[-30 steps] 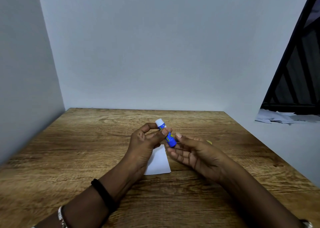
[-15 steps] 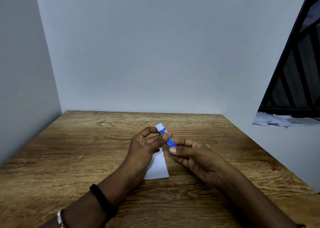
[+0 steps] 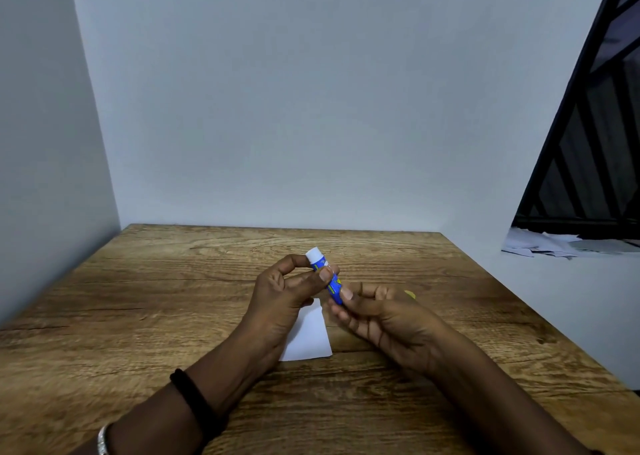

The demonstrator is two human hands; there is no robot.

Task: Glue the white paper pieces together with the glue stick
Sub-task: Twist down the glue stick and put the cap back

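While your wooden worktop (image 3: 138, 316) carries one white paper piece (image 3: 308, 337) at centre, unglued as far as I can judge, your left hand (image 3: 280, 298) pinches the glue stick (image 3: 327, 276) at 12 o'clock of it, right hand (image 3: 384, 316) gripping its lower end; the yellow cap (image 3: 409, 294) lies at 3 o'clock. Gluing remains.
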